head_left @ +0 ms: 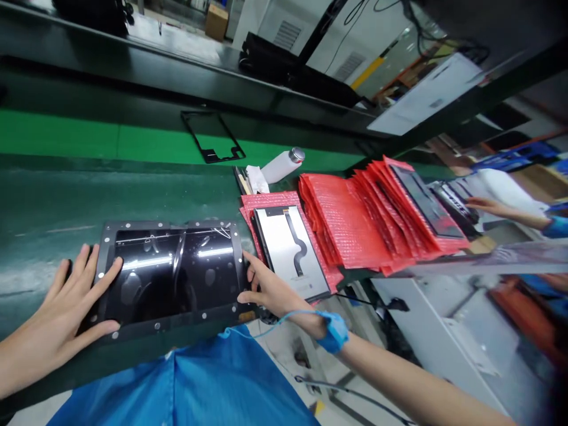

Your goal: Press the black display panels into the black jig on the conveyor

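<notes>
L hand (pixel 71 302) splayed, R hand (pixel 268 287) part-curled.

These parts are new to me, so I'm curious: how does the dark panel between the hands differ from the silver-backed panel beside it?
The dark panel is black, glossy and dotted around its border; the silver-backed panel shows pale metal with a black ribbon. The dark panel has a hand at each end; the silver-backed panel lies on red bubble wrap. Both are flat and rectangular.

Glare on screen (pixel 175 275) (streaky), right edge blurred
</notes>
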A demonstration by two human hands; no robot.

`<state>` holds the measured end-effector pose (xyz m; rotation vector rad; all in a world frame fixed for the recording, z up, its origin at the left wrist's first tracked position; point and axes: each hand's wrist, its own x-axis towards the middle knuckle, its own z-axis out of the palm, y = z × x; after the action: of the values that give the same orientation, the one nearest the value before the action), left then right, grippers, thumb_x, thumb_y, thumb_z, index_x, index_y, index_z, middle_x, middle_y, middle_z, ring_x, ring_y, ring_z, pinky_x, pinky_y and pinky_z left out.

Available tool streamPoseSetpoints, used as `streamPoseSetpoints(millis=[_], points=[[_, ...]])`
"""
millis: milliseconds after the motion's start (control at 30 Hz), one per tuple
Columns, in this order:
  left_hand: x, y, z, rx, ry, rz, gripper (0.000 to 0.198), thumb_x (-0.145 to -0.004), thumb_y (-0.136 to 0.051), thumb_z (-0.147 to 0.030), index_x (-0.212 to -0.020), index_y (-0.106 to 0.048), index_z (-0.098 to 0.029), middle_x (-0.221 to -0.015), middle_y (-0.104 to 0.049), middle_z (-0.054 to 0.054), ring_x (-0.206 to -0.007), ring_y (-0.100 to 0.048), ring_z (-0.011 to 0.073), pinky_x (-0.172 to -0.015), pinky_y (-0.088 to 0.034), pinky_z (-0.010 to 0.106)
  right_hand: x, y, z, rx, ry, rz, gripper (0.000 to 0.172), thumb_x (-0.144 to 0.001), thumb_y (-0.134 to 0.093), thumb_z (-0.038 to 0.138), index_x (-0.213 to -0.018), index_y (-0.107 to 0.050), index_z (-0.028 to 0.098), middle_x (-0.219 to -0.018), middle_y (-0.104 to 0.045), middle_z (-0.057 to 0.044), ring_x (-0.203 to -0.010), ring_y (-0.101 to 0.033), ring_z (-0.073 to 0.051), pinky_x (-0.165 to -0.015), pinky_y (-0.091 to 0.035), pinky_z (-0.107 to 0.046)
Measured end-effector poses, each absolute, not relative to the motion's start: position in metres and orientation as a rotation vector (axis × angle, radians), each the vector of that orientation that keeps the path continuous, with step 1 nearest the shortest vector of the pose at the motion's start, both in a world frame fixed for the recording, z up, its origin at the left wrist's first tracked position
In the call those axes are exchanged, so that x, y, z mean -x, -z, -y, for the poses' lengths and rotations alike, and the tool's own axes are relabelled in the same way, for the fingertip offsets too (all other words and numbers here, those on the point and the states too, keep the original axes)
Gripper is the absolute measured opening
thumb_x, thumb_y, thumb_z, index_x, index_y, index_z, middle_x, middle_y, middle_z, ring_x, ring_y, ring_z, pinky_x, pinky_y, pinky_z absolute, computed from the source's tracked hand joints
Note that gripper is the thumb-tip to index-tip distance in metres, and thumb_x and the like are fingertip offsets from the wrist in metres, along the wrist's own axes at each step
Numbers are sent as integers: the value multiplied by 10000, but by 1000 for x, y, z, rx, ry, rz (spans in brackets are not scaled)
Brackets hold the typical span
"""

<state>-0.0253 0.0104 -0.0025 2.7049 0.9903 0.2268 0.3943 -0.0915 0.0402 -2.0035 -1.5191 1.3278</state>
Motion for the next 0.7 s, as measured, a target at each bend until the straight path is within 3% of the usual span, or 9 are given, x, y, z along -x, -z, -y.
streamPoseSetpoints(millis=[200, 400, 533, 633, 700], points=[[18, -1, -4, -2650, -189, -1098, 730, -949, -434, -483, -1576, -127, -269, -1652, -16, 110, -1490, -59, 444, -1121, -224, 693, -385, -45, 72, 2202, -1293, 1665, 1164, -666, -804, 139, -1570, -75, 203, -956, -635, -38, -800, -641, -233, -759, -480, -342], [-4, -15, 14, -2627, -195, -1248, 752, -958, -435, -527, -1578, -104, -259, -1651, -6, 120, -1503, -29, 404, -1162, -136, 668, -384, -45, 78, 2219, -1025, 1934, 1122, -788, -756, 283, -1572, 39, 167, -959, -649, -54, -808, -668, -255, -741, -504, -360], [-9, -9, 19, -2750, -284, -1387, 828, -928, -453, -591, -1578, -109, -211, -1639, -87, 162, -1500, -57, 419, -1147, -92, 703, -370, -58, 33, 1975, -377, 2389, 884, -839, -707, 472, -1535, -268, 147, -1164, -609, -178, -981, -638, -346, -799, -509, -458], [-13, -7, 23, -2818, -326, -1430, 907, -906, -457, -629, -1576, -86, -144, -1614, -171, 203, -1494, -97, 424, -1141, -33, 721, -349, -63, -9, 1595, -238, 2559, 642, -923, -627, 345, -1488, -361, 194, -1327, -571, -154, -1221, -527, -317, -936, -464, -463], [-15, -7, 24, -2835, -346, -1450, 919, -910, -451, -622, -1574, -65, -116, -1599, -210, 217, -1493, -116, 418, -1141, -11, 725, -338, -60, -26, 1418, -285, 2607, 534, -971, -537, 236, -1478, -369, 222, -1356, -580, -116, -1284, -482, -273, -981, -427, -460]])
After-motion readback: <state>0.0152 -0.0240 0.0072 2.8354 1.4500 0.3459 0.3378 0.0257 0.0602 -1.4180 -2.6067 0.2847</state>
